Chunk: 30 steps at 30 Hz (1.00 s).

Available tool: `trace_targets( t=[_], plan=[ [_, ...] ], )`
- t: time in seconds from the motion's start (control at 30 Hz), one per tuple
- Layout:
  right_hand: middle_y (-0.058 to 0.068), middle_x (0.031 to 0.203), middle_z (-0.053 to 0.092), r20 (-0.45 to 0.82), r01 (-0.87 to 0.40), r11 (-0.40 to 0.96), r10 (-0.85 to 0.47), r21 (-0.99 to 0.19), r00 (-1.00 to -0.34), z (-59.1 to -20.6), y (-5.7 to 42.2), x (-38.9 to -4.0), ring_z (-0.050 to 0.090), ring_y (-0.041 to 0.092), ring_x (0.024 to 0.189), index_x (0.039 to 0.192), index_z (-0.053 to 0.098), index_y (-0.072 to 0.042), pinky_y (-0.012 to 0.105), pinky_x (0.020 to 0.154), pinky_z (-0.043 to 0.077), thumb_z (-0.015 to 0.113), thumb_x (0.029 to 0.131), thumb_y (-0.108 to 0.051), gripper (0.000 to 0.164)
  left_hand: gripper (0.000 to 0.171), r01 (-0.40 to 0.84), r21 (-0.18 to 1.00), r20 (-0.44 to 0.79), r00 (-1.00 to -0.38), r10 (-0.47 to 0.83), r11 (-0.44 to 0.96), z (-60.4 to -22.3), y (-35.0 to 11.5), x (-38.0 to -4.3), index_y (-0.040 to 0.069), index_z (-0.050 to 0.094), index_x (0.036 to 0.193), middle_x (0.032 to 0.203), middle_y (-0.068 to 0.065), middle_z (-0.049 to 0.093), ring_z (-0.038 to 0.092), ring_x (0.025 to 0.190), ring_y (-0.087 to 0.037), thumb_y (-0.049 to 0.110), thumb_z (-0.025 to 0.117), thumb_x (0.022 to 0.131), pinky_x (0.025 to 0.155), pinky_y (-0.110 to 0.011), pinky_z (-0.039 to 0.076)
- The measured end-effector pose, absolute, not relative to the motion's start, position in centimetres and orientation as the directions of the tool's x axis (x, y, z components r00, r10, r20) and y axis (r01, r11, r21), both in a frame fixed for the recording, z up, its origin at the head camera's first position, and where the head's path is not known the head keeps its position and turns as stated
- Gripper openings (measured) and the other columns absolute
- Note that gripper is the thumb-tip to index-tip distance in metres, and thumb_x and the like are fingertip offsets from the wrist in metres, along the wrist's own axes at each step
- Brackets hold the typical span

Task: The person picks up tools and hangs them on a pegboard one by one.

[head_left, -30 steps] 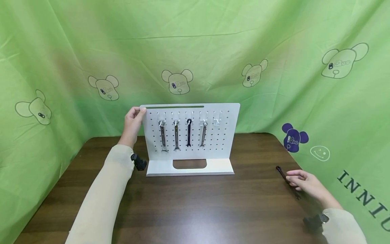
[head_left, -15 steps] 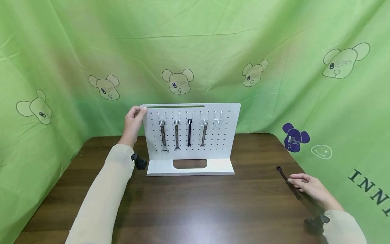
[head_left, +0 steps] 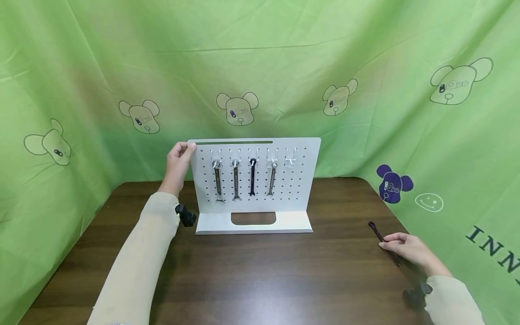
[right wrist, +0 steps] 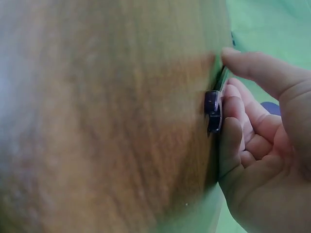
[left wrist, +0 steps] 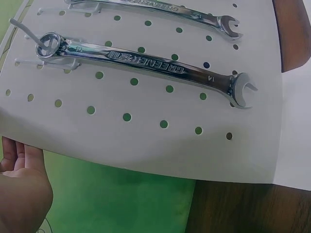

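Note:
My left hand (head_left: 177,164) grips the upper left corner of a white pegboard stand (head_left: 296,142), thumb on the front. In the left wrist view, a shiny combination wrench (left wrist: 146,62) stamped 14 hangs from a hook by its ring end, near the left hand (left wrist: 24,189). At the table's right side my right hand (head_left: 410,250) pinches a dark combination wrench (head_left: 377,231) near its middle, the wrench slanting along the tabletop. The right wrist view has one end of this dark wrench (right wrist: 212,103) between thumb and fingers; the hand hides part of its shaft.
On the board hang three silver wrenches, the rightmost silver wrench (head_left: 271,180) beside a black wrench (head_left: 252,178). A clear hook (head_left: 290,162) sits at the right end of the row. Green curtain (head_left: 284,67) surrounds the brown wooden table (head_left: 260,266) behind and at both sides.
My right hand first shifts slightly right off the dark wrench, then comes back left, thumb and fingers closing about it. The left hand and the pegboard stay where they were.

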State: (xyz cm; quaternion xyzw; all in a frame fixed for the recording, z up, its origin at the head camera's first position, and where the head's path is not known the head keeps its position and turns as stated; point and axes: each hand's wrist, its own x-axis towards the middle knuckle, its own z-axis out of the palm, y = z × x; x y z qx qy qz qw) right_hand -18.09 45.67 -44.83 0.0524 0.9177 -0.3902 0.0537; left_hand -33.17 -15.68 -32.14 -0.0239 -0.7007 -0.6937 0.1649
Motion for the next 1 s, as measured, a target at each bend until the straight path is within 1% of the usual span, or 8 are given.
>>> trace_targets(
  t=[0.1,0.2,0.3,0.4,0.53,0.67,0.9,1.0],
  plan=[
    [0.008,0.092,0.072,-0.143,0.131,0.7,0.042,-0.702,-0.989,-44.79,45.62,-18.15,0.062,0.007,0.076,0.115,0.058,0.016,0.023,0.07,0.049,0.07,0.094,-0.021,0.044,0.017,0.267,0.963,0.268,-0.944,-0.194,0.033,-32.16,-15.65,-33.06,0.014,0.057,0.102,0.101,0.003,0.056,0.05,0.09,-0.011,0.03,0.059,0.103,0.085,-0.028,0.042],
    [0.006,0.091,0.072,-0.15,0.132,0.729,0.04,-0.672,-0.988,-44.65,45.58,-18.18,0.061,0.008,0.077,0.11,0.062,0.013,0.024,0.071,0.048,0.07,0.094,-0.023,0.04,0.016,0.272,0.962,0.272,-0.943,-0.192,0.027,-32.21,-15.63,-33.1,0.014,0.057,0.102,0.101,0.003,0.056,0.05,0.091,-0.011,0.029,0.06,0.102,0.085,-0.028,0.042],
    [0.006,0.092,0.071,-0.154,0.136,0.755,0.047,-0.642,-0.987,-44.52,45.55,-18.24,0.059,0.009,0.08,0.105,0.066,0.008,0.025,0.072,0.046,0.07,0.094,-0.026,0.036,0.014,0.274,0.961,0.273,-0.943,-0.192,0.024,-32.24,-15.62,-33.21,0.015,0.057,0.101,0.1,0.004,0.056,0.05,0.09,-0.011,0.029,0.06,0.102,0.086,-0.028,0.042],
    [0.008,0.096,0.071,-0.157,0.127,0.768,0.035,-0.628,-0.987,-44.41,45.53,-18.29,0.058,0.01,0.082,0.103,0.069,0.006,0.026,0.072,0.046,0.069,0.094,-0.027,0.034,0.013,0.273,0.962,0.272,-0.941,-0.199,0.027,-32.22,-15.58,-33.23,0.016,0.057,0.1,0.1,0.004,0.057,0.051,0.092,-0.011,0.028,0.06,0.102,0.086,-0.029,0.043],
    [0.008,0.098,0.071,-0.166,0.13,0.775,0.033,-0.618,-0.986,-44.44,45.55,-18.35,0.058,0.01,0.083,0.101,0.071,0.004,0.026,0.072,0.046,0.069,0.094,-0.028,0.033,0.015,0.271,0.962,0.272,-0.942,-0.195,0.034,-32.24,-15.61,-33.18,0.014,0.057,0.101,0.101,0.004,0.056,0.051,0.093,-0.011,0.029,0.06,0.102,0.087,-0.029,0.042],
    [0.008,0.098,0.071,-0.183,0.135,0.77,0.024,-0.624,-0.983,-44.48,45.64,-18.39,0.058,0.011,0.084,0.102,0.072,0.004,0.027,0.073,0.046,0.069,0.094,-0.027,0.032,0.02,0.264,0.964,0.266,-0.947,-0.181,0.038,-32.2,-15.66,-33.02,0.012,0.057,0.104,0.101,0.003,0.055,0.049,0.092,-0.011,0.032,0.059,0.102,0.088,-0.031,0.041],
    [-0.002,0.084,0.064,-0.219,0.161,0.765,0.027,-0.624,-0.975,-44.17,45.49,-18.66,0.052,0.011,0.074,0.103,0.072,0.005,0.027,0.065,0.045,0.067,0.095,-0.026,0.032,0.02,0.252,0.967,0.254,-0.952,-0.174,0.035,-31.91,-15.69,-32.87,0.013,0.057,0.107,0.103,0.003,0.055,0.049,0.093,-0.012,0.032,0.059,0.102,0.089,-0.031,0.041],
    [-0.002,0.08,0.064,-0.221,0.16,0.765,0.023,-0.625,-0.975,-44.12,45.47,-18.75,0.051,0.01,0.071,0.103,0.072,0.006,0.027,0.064,0.045,0.066,0.094,-0.025,0.033,0.02,0.244,0.969,0.246,-0.953,-0.174,0.038,-31.91,-15.71,-32.86,0.013,0.057,0.107,0.103,0.004,0.055,0.047,0.092,-0.011,0.033,0.059,0.103,0.088,-0.03,0.04]
  ],
)
